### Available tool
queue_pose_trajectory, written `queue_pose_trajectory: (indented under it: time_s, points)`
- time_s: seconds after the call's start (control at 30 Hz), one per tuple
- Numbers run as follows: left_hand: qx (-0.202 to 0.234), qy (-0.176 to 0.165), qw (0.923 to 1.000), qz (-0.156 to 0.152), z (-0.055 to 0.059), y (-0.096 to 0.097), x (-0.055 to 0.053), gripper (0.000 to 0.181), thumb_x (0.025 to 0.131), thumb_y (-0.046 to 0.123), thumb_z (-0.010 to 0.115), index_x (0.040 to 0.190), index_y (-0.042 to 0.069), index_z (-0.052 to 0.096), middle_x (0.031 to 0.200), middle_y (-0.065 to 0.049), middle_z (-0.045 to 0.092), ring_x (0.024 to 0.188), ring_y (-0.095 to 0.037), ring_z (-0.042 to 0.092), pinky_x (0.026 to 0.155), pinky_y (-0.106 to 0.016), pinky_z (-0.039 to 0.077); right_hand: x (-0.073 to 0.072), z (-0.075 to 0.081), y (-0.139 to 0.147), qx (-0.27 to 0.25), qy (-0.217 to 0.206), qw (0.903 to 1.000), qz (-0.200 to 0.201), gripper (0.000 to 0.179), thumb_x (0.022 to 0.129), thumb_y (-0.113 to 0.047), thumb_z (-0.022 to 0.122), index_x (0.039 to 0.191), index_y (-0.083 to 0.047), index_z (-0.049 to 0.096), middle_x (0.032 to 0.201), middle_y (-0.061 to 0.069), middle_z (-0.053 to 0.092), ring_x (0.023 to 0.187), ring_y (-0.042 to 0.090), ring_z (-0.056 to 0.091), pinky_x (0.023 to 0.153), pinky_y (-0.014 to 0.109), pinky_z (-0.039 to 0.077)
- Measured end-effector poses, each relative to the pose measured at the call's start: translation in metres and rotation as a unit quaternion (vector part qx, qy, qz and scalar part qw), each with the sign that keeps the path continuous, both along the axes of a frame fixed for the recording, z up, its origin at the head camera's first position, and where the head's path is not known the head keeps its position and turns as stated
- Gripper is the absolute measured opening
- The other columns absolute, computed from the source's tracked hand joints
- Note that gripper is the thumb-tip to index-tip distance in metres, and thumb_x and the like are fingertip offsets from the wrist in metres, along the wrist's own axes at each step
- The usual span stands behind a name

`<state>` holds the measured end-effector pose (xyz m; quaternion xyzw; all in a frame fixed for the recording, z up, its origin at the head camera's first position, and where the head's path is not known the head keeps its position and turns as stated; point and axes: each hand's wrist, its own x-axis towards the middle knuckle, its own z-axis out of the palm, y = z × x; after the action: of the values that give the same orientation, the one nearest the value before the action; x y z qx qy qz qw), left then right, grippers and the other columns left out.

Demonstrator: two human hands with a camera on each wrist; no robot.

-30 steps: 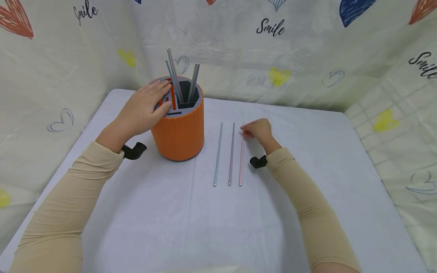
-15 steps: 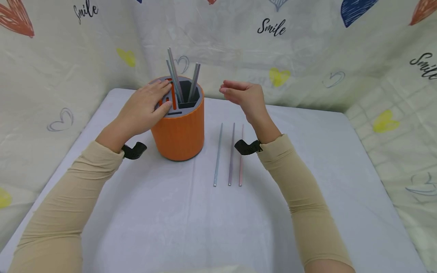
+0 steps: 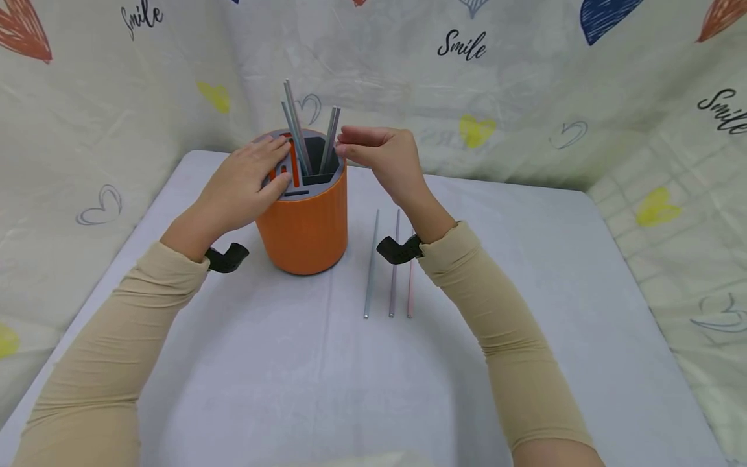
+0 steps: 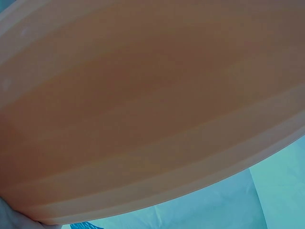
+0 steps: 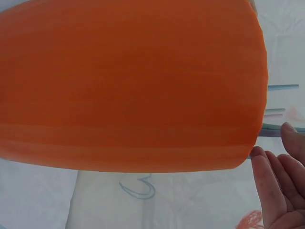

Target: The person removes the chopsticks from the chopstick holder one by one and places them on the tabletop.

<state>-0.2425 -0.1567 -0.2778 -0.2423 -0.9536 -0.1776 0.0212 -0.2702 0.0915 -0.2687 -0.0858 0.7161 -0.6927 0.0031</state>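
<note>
White desk [image 3: 292, 389] bears the orange holder [image 3: 303, 233], sheeting [image 3: 373, 78] behind. Your left hand [image 3: 244, 175] lies atop it, right hand [image 3: 386, 157] beside, both unclenched.

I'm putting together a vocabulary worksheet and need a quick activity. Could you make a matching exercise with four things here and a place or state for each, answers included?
Things
1. left hand
2. orange holder
3. right hand
4. pink stick

Places and states
A. lying on the table, rightmost of three in the head view
B. resting on the holder's top
C. upright, with sticks leaning in it
D. by the holder's right-hand rim

Pairs: 1-B, 2-C, 3-D, 4-A
</note>
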Motion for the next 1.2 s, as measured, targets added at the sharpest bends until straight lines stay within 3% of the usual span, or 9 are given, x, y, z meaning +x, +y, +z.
queue_pose_trajectory:
  time_s: [0.33, 0.5, 0.73, 0.93, 1.2]
  points:
    - [0.003, -0.003, 1.0000, 0.001, 0.001, -0.001, 0.000, 0.061, 0.104, 0.036, 0.034, 0.156, 0.003, 0.030, 0.164, -0.013, 0.028, 0.155, -0.032, 0.018, 0.127, -0.052, 0.015, 0.000, -0.002, -0.018, 0.054, 0.066, 0.9958, -0.035, 0.029, 0.083, -0.016, 0.080, 0.110, -0.005, 0.077, 0.106, 0.011, 0.077, 0.097, 0.013, 0.073, 0.088, 0.026, 0.060]
    - [0.005, 0.000, 1.0000, -0.003, -0.001, -0.001, -0.001, 0.061, 0.104, 0.037, 0.034, 0.155, 0.003, 0.031, 0.164, -0.013, 0.029, 0.155, -0.032, 0.019, 0.127, -0.051, 0.016, 0.002, 0.001, -0.020, 0.017, 0.089, 0.9941, -0.058, 0.023, 0.084, -0.013, 0.079, 0.104, 0.000, 0.078, 0.098, 0.013, 0.078, 0.089, 0.017, 0.076, 0.087, 0.027, 0.061]
    - [0.007, 0.006, 0.9999, -0.006, -0.001, -0.002, -0.002, 0.061, 0.104, 0.035, 0.036, 0.155, 0.002, 0.032, 0.163, -0.014, 0.029, 0.154, -0.033, 0.019, 0.127, -0.051, 0.016, 0.013, 0.032, -0.013, -0.084, 0.149, 0.9826, -0.072, 0.022, 0.081, -0.003, 0.079, 0.100, 0.007, 0.076, 0.085, 0.004, 0.078, 0.082, 0.015, 0.076, 0.085, 0.031, 0.062]
    - [0.007, 0.002, 0.9999, -0.007, 0.000, -0.002, -0.001, 0.061, 0.104, 0.035, 0.036, 0.155, 0.002, 0.032, 0.163, -0.014, 0.029, 0.155, -0.033, 0.018, 0.127, -0.051, 0.015, 0.028, 0.065, -0.001, -0.166, 0.210, 0.9605, -0.077, 0.021, 0.081, 0.009, 0.074, 0.101, 0.014, 0.073, 0.084, 0.005, 0.077, 0.081, 0.017, 0.076, 0.084, 0.033, 0.062]
    - [0.004, -0.002, 1.0000, -0.003, 0.001, -0.002, -0.001, 0.061, 0.104, 0.035, 0.035, 0.155, 0.002, 0.031, 0.163, -0.014, 0.029, 0.155, -0.033, 0.018, 0.127, -0.053, 0.015, 0.047, 0.091, 0.015, -0.186, 0.266, 0.9417, -0.087, 0.015, 0.084, 0.011, 0.069, 0.099, 0.014, 0.073, 0.082, 0.011, 0.076, 0.084, 0.027, 0.076, 0.086, 0.038, 0.061]
